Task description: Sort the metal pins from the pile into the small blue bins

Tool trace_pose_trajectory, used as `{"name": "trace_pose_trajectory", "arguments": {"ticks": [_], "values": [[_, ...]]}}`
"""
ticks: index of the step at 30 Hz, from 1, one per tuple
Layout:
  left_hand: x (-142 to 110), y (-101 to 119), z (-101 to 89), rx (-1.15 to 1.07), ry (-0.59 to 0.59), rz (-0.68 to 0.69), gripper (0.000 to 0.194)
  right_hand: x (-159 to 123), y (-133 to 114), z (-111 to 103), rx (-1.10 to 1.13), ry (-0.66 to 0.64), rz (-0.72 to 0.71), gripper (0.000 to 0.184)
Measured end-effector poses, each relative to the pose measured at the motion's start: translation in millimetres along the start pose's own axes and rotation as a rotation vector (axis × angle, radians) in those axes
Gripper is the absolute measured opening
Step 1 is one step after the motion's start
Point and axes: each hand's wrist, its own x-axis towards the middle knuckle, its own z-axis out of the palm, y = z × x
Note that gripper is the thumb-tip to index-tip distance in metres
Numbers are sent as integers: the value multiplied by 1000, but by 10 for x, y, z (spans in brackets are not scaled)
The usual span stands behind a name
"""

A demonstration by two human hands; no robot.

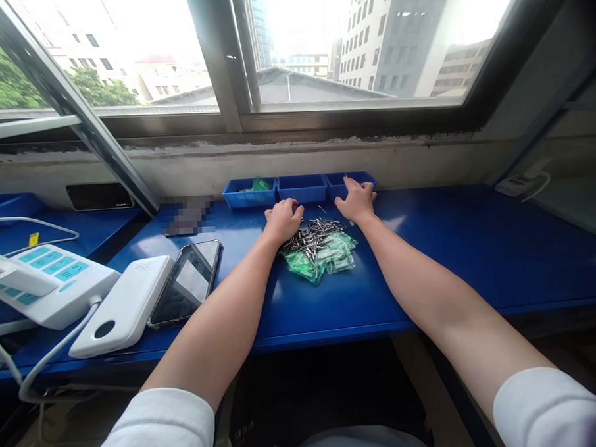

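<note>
A heap of small, thin metal pins (314,239) lies on the blue table, partly on top of several green-printed clear plastic packets (336,253). At the heap's far left edge is my left hand (283,222), its fingers curled together; what they hold, if anything, is hidden. My right hand (357,201) reaches over the front of the right blue bin (370,178), thumb and fingers spread apart. A tiny thin sliver shows by its index fingertip, too small to name. One loose pin (322,210) lies between the hands, behind the heap.
Beside the right bin stand a middle blue bin (301,192) and a left blue bin (250,199) holding green packets. A smartphone (186,281), white power bank (121,307) and white power strip (58,277) with cables occupy the left. A metal upright (80,108) rises behind them.
</note>
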Motion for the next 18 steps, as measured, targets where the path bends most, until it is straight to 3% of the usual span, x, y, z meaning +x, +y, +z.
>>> {"name": "trace_pose_trajectory", "arguments": {"ticks": [4, 12, 16, 18], "values": [[-3, -2, -9, -11, -9, 10, 29, 44, 54, 61, -44, -75, 33, 67], [-1, -12, 12, 17, -39, 22, 28, 32, 51, 104, 14, -56, -15, 66], [1, -21, 17, 30, -31, 31, 28, -27, -75, 49, 131, -17, -132, 53], [0, -21, 18, 31, -26, 33, 28, -60, -146, 31, 209, -83, -256, 44]]}}
